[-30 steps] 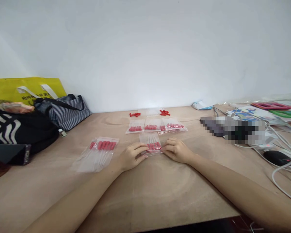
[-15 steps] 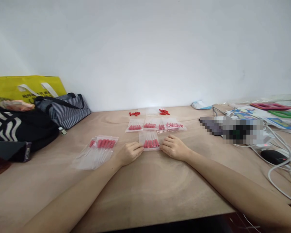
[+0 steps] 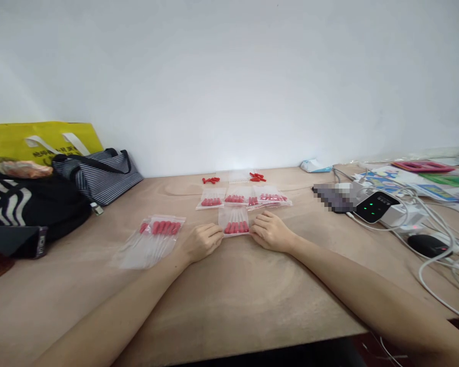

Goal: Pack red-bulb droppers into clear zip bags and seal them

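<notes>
Presently we find both hands resting on a wooden table (image 3: 229, 306), one at each side of a small clear bag (image 3: 235, 222) that holds a row of red-capped pieces. The left hand (image 3: 201, 242) lies with its fingers curled, the fingertips pinching the bag's left edge against the table. The right hand (image 3: 271, 232) mirrors it at the bag's right edge, fingers likewise bent and closed on the plastic. The bag lies flat between them, near the middle of the table.

Just beyond it we note a row of filled bags (image 3: 243, 197), side by side and partly overlapping at the right end. Behind that row lie two small heaps of loose red caps (image 3: 211, 180) (the second heap sits a little to the right, close to the wall). To the left of the left hand, apart from it, a further stack of bags (image 3: 153, 242) lies at a slant, its red pieces toward the far end.

At the table's left edge we record a striped bag (image 3: 99, 173), a yellow bag (image 3: 38, 138) behind it against the wall, and a black-and-white bag (image 3: 30, 201) in front. At the right we see a small black device (image 3: 377, 206) with green lights, white cables (image 3: 434, 255) and a black mouse (image 3: 428, 245); part of that area is blurred and we cannot tell what it holds.
</notes>
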Available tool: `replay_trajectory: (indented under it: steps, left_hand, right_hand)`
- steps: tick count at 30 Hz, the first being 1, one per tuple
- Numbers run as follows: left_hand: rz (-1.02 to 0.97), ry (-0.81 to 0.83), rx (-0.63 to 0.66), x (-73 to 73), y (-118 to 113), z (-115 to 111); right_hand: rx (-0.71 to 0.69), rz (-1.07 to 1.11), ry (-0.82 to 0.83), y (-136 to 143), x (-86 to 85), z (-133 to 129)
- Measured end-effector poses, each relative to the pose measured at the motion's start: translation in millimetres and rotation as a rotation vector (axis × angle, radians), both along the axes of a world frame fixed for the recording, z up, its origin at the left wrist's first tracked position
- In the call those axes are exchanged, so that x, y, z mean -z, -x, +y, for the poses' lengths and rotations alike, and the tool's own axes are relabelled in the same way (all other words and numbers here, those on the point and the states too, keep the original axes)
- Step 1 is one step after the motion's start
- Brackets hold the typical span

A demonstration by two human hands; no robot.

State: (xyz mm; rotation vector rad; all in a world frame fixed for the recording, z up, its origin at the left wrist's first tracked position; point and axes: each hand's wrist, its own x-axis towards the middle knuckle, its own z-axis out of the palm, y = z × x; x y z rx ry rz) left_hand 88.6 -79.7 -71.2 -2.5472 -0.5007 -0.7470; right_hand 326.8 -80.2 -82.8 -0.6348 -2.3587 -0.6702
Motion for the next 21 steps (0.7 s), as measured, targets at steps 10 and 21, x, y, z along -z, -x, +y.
replay_trajectory:
  steps: [10, 21]
  left_hand:
    - [-0.157, 0.098, 0.031, 11.5, -40, 2]
    - [-0.057, -0.006, 0.020, 6.6, -44, 3]
  right_hand:
    - [0.003, 0.065, 0.121, 5, 6.6, 1]
    - [0.002, 0.090, 0.214, 6, 4.5, -1]
